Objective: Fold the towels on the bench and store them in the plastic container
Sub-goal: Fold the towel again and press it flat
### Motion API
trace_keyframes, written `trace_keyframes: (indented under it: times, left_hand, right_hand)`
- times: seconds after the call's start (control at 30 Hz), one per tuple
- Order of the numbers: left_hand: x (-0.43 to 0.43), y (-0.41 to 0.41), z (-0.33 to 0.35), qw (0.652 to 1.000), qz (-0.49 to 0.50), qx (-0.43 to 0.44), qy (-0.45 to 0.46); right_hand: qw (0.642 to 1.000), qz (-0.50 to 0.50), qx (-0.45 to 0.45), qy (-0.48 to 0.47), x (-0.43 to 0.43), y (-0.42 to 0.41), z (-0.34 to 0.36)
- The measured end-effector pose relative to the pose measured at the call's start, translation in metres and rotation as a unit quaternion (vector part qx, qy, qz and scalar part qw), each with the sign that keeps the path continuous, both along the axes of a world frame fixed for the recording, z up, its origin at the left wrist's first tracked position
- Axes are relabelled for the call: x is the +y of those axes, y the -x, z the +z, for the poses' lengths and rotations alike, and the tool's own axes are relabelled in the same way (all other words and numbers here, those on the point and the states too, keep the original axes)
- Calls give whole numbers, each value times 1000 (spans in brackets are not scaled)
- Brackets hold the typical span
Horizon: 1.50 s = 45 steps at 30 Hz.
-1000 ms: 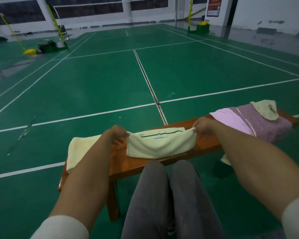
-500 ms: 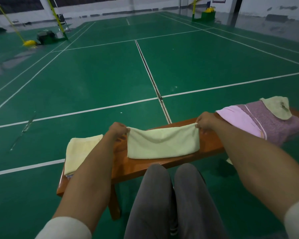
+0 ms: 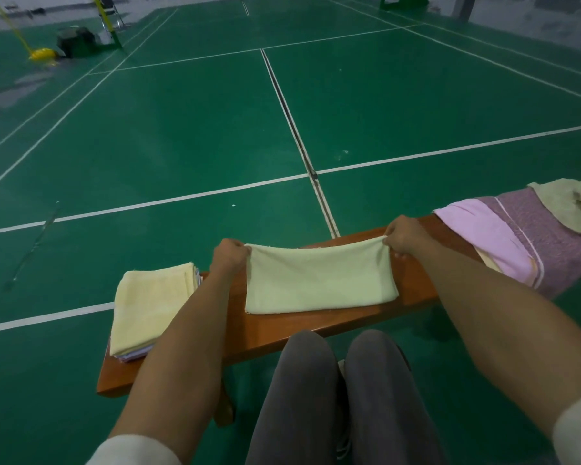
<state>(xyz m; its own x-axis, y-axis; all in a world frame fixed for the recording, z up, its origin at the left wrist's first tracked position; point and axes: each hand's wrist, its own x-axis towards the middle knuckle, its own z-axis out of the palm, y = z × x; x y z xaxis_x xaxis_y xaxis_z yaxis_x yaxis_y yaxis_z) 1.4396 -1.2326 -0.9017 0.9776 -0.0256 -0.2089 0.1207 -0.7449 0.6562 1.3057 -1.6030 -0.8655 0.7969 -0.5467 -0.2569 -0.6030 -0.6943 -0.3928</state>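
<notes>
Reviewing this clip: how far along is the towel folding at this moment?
Done: a stack of folded towels sits at the bench's left end. In hand: the left hand and right hand each pinch a far corner of the pale yellow towel, folded to a strip and lying flat. Left: the unfolded pile at the right end, pink, purple and beige. No plastic container is in view, so nothing shows as stored.

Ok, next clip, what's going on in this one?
A person sits at a wooden bench on a green sports court, folding towels. The left hand and right hand pinch the two far corners of a pale yellow towel that lies folded across the bench. A stack of folded towels sits at the left end; unfolded pink and purple towels lie heaped at the right end. No plastic container is in view.
</notes>
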Motion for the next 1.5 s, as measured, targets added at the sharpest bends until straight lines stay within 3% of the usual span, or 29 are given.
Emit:
trace_keyframes:
  times: [0.33, 0.83, 1.0, 1.13, 1.3, 1.5]
  left_hand:
    - [-12, -17, -40, 998, 19, 13, -56]
    - [-23, -5, -50, 997, 40, 19, -68]
    - [-20, -6, -52, 993, 73, 60, -73]
    - [-24, -2, -42, 987, 49, 131, -79]
    - [-23, 5, -41, 979, -9, 170, -110]
    - [-23, 6, -34, 973, -9, 230, 2]
  right_hand:
    - [997, -25, 32, 60, 0, -28, -38]
    - [997, -49, 58, 29, 38, -22, -54]
    - [987, 63, 17, 149, 81, -29, -52]
    - [985, 165, 23, 42, 144, -43, -45]
    - [939, 336, 68, -8, 228, -41, -52]
    - [958, 280, 32, -57, 274, -29, -70]
